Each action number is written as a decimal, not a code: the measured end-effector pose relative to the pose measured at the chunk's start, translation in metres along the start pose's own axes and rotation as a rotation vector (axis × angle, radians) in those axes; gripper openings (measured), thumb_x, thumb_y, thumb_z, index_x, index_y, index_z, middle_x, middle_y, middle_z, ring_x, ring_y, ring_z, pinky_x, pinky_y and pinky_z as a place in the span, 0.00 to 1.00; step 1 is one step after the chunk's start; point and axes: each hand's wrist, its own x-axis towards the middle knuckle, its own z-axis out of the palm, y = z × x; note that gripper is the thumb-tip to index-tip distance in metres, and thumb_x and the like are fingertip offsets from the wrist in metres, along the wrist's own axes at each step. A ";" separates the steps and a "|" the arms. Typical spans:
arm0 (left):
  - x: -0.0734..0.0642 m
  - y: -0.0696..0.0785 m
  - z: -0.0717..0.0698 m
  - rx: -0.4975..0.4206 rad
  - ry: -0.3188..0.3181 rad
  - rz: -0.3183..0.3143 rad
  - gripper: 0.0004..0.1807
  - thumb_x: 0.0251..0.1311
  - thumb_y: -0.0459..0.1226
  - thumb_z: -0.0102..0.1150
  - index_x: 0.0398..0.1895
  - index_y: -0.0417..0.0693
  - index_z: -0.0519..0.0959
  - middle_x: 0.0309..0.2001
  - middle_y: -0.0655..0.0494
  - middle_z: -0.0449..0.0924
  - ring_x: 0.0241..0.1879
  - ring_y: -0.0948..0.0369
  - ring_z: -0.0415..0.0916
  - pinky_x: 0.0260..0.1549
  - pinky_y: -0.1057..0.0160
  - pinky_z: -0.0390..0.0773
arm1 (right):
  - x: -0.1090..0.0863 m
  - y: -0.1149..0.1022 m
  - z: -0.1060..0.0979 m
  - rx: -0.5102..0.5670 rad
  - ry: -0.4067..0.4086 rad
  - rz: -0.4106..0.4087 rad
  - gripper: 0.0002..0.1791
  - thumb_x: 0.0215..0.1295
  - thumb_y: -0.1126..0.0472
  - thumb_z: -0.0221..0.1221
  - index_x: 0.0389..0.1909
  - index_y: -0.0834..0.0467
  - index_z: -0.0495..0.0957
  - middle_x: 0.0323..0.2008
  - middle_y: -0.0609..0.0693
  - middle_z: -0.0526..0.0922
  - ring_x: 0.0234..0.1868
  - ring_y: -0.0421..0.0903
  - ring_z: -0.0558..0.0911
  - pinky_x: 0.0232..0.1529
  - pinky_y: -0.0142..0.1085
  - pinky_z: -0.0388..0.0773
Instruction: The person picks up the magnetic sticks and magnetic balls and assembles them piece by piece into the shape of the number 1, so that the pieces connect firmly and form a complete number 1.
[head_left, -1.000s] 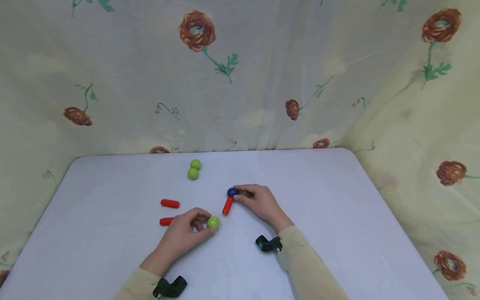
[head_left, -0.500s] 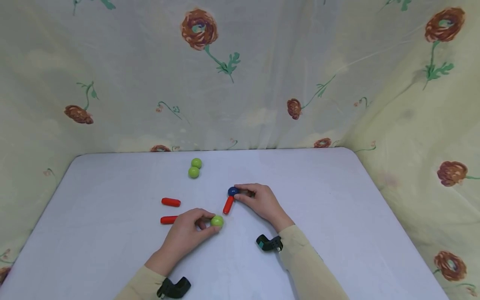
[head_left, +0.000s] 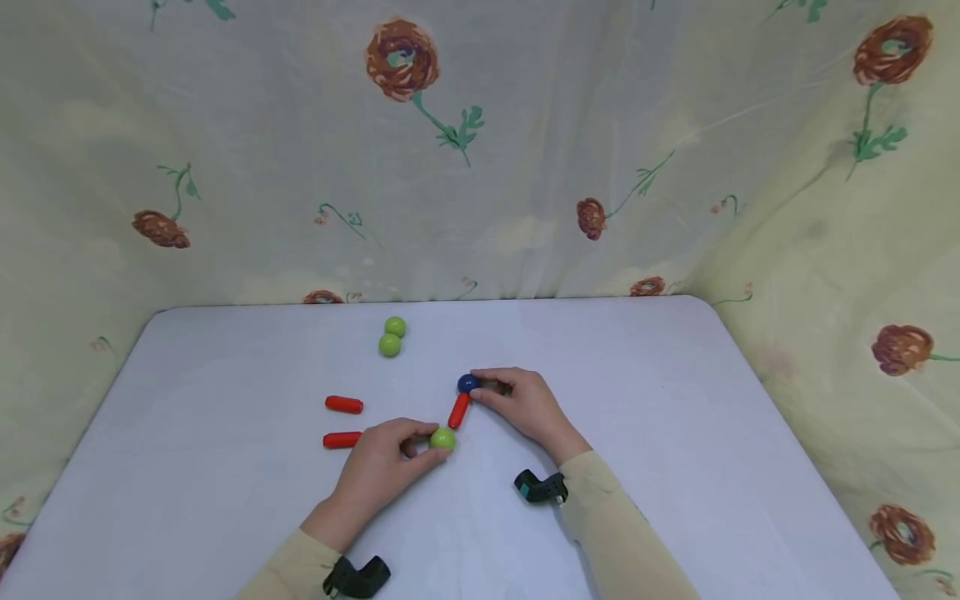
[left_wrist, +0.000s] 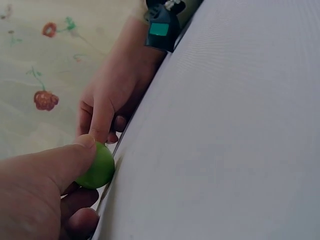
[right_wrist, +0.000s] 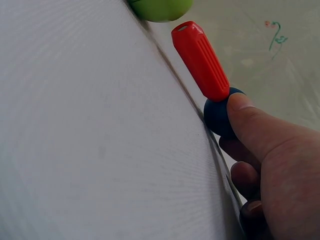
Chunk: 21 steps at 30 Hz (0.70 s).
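Observation:
Between thumb and fingers, my left hand (head_left: 386,465) pinches a green ball (head_left: 442,439), which shows large in the left wrist view as well. My right hand (head_left: 522,405) pinches a dark blue ball (head_left: 468,383). A red ribbed rod (right_wrist: 201,61) sticks out from that blue ball, joined to it at one end. In the right wrist view the rod's free end has a small hole and points toward the green ball (right_wrist: 161,7), with a narrow gap between them. In the head view the green ball lies close below the rod's free end.
Two more red rods (head_left: 344,404) lie left of my left hand, the nearer one partly hidden behind it. Farther back, two green balls (head_left: 389,345) sit side by side on the white table (head_left: 637,358). A flowered cloth (head_left: 510,150) hangs behind the table.
My left hand has moved a little to the right with the green ball, bringing it nearer the red rod's end. The right hand holds the blue ball and rod almost still.

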 end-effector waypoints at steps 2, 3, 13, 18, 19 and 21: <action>0.001 0.000 0.001 0.013 0.008 0.008 0.22 0.50 0.52 0.75 0.48 0.59 0.86 0.27 0.73 0.75 0.26 0.69 0.70 0.24 0.68 0.72 | 0.000 0.000 0.000 -0.001 -0.002 0.000 0.20 0.62 0.42 0.65 0.54 0.42 0.84 0.35 0.35 0.82 0.35 0.39 0.77 0.37 0.37 0.76; 0.001 0.000 0.001 0.021 0.011 0.012 0.22 0.50 0.52 0.74 0.49 0.59 0.86 0.27 0.73 0.74 0.26 0.69 0.70 0.24 0.68 0.72 | 0.000 0.001 0.000 -0.002 -0.003 -0.001 0.20 0.62 0.42 0.65 0.55 0.42 0.83 0.36 0.35 0.82 0.35 0.39 0.77 0.37 0.37 0.76; 0.003 0.001 0.006 0.074 0.027 0.005 0.22 0.51 0.54 0.74 0.48 0.61 0.85 0.24 0.72 0.71 0.25 0.67 0.68 0.21 0.67 0.69 | 0.000 0.003 0.002 0.007 -0.004 0.004 0.20 0.62 0.42 0.65 0.54 0.41 0.84 0.35 0.33 0.82 0.35 0.39 0.77 0.37 0.38 0.77; 0.003 0.003 0.007 0.084 0.026 0.012 0.22 0.50 0.55 0.73 0.48 0.61 0.85 0.25 0.72 0.71 0.26 0.67 0.68 0.21 0.67 0.69 | 0.001 0.002 0.002 -0.005 0.001 0.001 0.20 0.61 0.42 0.66 0.54 0.42 0.84 0.35 0.33 0.82 0.34 0.39 0.77 0.37 0.37 0.76; 0.003 0.003 0.007 0.086 0.026 0.011 0.23 0.50 0.56 0.73 0.48 0.61 0.85 0.26 0.72 0.72 0.26 0.67 0.68 0.21 0.67 0.69 | 0.001 0.002 0.002 -0.009 0.001 0.001 0.21 0.61 0.42 0.66 0.54 0.42 0.84 0.35 0.33 0.82 0.34 0.39 0.77 0.36 0.37 0.76; 0.003 0.004 0.007 0.091 0.024 0.011 0.23 0.50 0.56 0.73 0.49 0.61 0.85 0.26 0.73 0.72 0.26 0.67 0.68 0.22 0.67 0.69 | 0.001 0.003 0.002 -0.017 0.001 0.004 0.20 0.62 0.43 0.66 0.54 0.42 0.84 0.35 0.33 0.82 0.34 0.39 0.76 0.36 0.36 0.76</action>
